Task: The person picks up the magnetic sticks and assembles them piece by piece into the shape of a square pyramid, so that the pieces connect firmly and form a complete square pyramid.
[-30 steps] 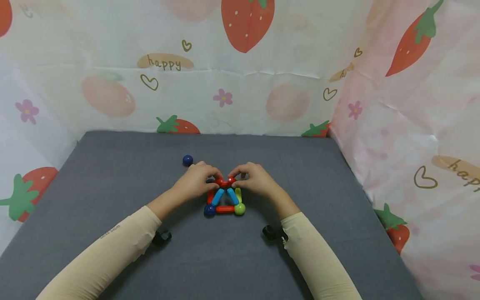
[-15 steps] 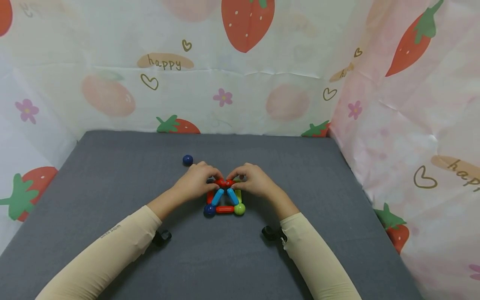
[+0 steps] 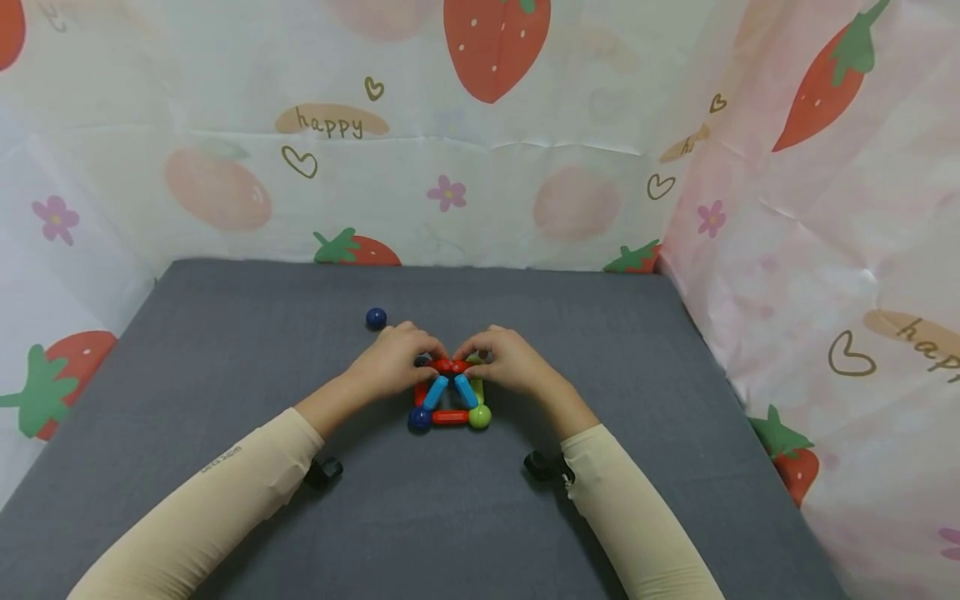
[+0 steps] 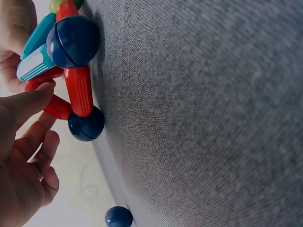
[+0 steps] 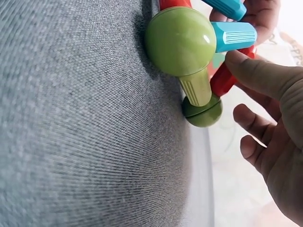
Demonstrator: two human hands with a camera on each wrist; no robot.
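Note:
A small frame of magnetic rods and balls stands on the grey cloth. Its front has a dark blue ball (image 3: pixel 420 419), a red rod (image 3: pixel 450 418) and a green ball (image 3: pixel 480 417). Two light blue rods (image 5: pixel 234 36) slant up and inward from these balls. My left hand (image 3: pixel 393 358) pinches a red rod (image 4: pixel 58 108) that slopes up from the rear blue ball (image 4: pixel 86 124). The right hand (image 3: pixel 504 358) pinches another red rod (image 5: pixel 223 80), rising from the rear green ball (image 5: pixel 204 112). In the head view both red rods' upper ends meet between the fingertips.
A loose dark blue ball (image 3: pixel 376 318) lies behind my left hand. Black straps (image 3: pixel 324 472) show at both wrists. Strawberry-print sheeting (image 3: pixel 480 183) hangs behind the table and along its sides.
My right hand has shifted slightly left, bringing its red rod's upper end close against the left one. The left hand and the front of the frame stay nearly still.

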